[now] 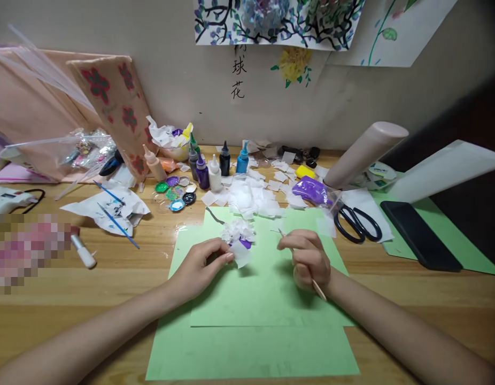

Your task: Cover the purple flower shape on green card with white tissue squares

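My left hand (pixel 205 267) pinches a small white paper square (pixel 241 255) between thumb and fingers, just above the green sheet. Right behind it, a flower of crumpled white paper bits (pixel 237 231) sits on the sheet, with purple clay (pixel 245 243) showing at its near edge. A dark painted stem (pixel 214 215) runs off to its upper left. My right hand (pixel 309 259) is closed around a thin wooden stick (pixel 318 290), its pointed end toward the flower but apart from it. Beneath both hands lie two overlapping green sheets (pixel 251 353).
Loose white paper squares (pixel 251 195) are heaped behind the sheets, near several paint bottles (pixel 214 174). Purple clay in a bag (pixel 311 190), black-handled scissors (pixel 357 224) and a black phone (pixel 419 235) lie to the right. Brushes (pixel 118 219) rest on stained paper at the left.
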`<state>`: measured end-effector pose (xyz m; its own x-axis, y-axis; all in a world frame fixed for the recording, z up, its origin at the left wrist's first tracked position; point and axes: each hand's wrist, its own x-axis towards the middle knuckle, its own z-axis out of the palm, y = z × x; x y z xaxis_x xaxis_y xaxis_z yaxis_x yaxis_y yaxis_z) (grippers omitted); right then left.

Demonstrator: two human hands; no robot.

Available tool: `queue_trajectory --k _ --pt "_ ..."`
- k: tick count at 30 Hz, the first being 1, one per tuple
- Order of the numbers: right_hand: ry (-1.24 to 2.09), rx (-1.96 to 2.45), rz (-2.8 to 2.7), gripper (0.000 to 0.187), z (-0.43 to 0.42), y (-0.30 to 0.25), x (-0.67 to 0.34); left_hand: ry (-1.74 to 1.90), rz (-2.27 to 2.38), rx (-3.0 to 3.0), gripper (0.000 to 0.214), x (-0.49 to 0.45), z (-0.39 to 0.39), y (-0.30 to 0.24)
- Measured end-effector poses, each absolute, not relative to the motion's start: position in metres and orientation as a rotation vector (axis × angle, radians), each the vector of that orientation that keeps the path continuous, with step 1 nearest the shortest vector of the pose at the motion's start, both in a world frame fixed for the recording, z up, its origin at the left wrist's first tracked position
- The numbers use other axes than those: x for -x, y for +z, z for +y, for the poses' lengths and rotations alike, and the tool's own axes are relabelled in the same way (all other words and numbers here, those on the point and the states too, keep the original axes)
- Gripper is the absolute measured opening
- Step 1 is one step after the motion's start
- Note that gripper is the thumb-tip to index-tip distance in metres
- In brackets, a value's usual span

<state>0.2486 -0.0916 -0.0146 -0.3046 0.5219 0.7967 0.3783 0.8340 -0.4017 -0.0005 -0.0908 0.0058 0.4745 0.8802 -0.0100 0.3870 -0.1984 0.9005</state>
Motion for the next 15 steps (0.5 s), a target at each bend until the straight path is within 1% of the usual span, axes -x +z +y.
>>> queue_trajectory --k 2,4,6,8,11,13,15 --pt "0.093 0.753 -1.75 0.031 -0.094 -0.018 -0.245 0.637 1.059 -1.808 0.026 0.001 -0.089 0.007" --pt "0.167 0.926 -1.489 0.028 -0.091 -0.018 -0.238 0.634 1.04 -1.826 0.026 0.002 -0.088 0.006" --pt "0.33 1.025 -1.283 0.026 -0.084 -0.015 -0.234 0.658 1.021 -1.827 0.024 0.002 -0.088 0.005" --pt "0.595 1.059 -1.183 0.026 -0.075 -0.013 -0.234 0.689 1.01 -1.808 0.02 0.002 -0.088 0.003" --pt "0.959 1.052 -1.15 0.035 -0.067 -0.012 -0.238 0.71 1.019 -1.779 0.015 0.002 -0.088 0.001" --pt "1.061 1.041 -1.203 0.043 -0.067 -0.013 -0.241 0.713 1.039 -1.781 0.014 0.002 -0.089 0.002" --pt "1.094 1.026 -1.32 0.049 -0.07 -0.014 -0.243 0.712 1.059 -1.792 0.014 0.001 -0.09 0.003"
